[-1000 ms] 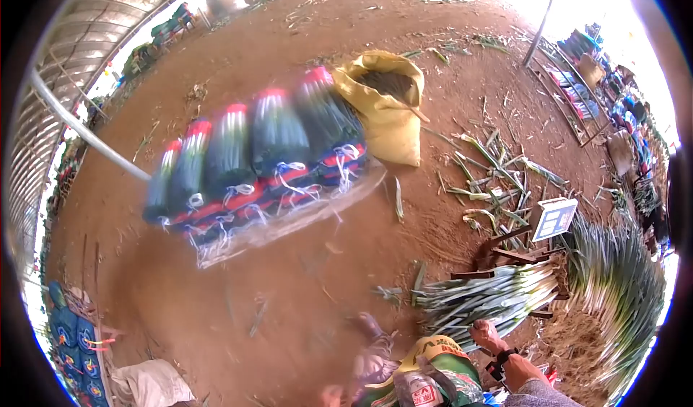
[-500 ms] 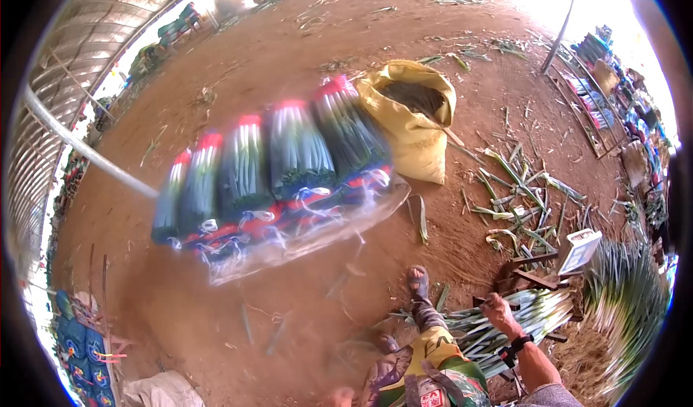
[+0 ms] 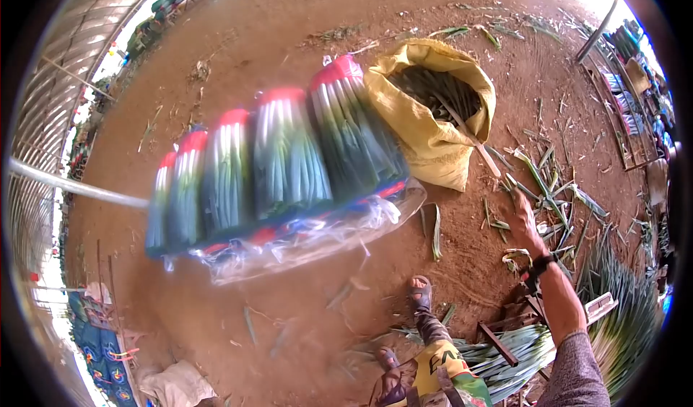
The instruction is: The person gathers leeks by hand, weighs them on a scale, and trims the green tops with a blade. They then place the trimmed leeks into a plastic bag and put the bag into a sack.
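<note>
My right hand (image 3: 522,216), with a dark watch on the wrist, reaches out low over loose green leek leaves (image 3: 552,190) on the dirt floor. Its fingers are stretched out, and their tips come close to one leaf; whether they touch it I cannot tell. Just beyond the hand is a wooden stick (image 3: 473,136) that leans out of a yellow sack (image 3: 426,151) filled with green leaves. Near my leg, a bundle of leeks (image 3: 498,356) lies across a low rack (image 3: 498,343), partly covered by my forearm. My left hand is out of view.
Wrapped leek bundles (image 3: 289,162) with red tops stand in a row on clear plastic sheeting (image 3: 310,257). A large pile of leeks (image 3: 621,299) lies at the right. Lower left are a pale cloth sack (image 3: 177,385) and blue bundles (image 3: 94,342). A metal pole (image 3: 79,185) slants at the left.
My right hand has moved from above the leeks on the rack forward to the scattered leaves, its fingers now extended. A blurred left hand at the bottom edge has left the view.
</note>
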{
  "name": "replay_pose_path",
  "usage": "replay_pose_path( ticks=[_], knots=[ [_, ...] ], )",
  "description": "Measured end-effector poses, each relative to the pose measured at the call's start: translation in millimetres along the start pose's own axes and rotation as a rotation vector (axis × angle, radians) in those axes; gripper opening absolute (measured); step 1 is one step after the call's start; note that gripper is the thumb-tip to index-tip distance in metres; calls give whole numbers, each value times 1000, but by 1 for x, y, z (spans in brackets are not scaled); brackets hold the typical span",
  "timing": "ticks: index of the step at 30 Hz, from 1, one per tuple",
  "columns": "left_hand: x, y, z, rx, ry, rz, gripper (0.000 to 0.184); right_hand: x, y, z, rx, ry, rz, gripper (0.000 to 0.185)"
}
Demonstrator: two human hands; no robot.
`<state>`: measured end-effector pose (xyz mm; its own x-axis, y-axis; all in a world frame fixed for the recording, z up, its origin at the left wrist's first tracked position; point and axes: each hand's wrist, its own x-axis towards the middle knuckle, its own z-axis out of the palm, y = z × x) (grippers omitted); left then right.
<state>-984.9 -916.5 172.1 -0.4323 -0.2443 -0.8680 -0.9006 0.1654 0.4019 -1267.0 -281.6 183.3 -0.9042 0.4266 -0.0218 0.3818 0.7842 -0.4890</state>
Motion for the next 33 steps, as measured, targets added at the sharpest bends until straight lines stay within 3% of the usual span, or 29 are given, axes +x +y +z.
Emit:
replay_pose_path(
  ticks=[5,10,14,19,23,26,31,33],
  knots=[
    [-1,35,27,27,7,-34,43,98,11,20,-125,23,-31,70],
    [-10,54,40,41,19,-61,43,146,0,30,-76,-205,107,70],
    [-22,64,44,38,39,-68,44,164,0,47,-93,-144,151,65],
    [-32,78,41,31,60,-23,45,150,-37,44,-227,23,-95,55],
    [-20,94,29,12,92,34,45,143,-85,50,-69,56,-238,49],
    [-1,119,18,4,125,102,46,150,-122,79,140,-10,-164,43],
    [51,201,-3,58,176,310,47,167,-215,109,385,-346,11,40],
    [81,254,-18,107,197,432,47,171,-268,108,535,-454,96,49]
  ],
)
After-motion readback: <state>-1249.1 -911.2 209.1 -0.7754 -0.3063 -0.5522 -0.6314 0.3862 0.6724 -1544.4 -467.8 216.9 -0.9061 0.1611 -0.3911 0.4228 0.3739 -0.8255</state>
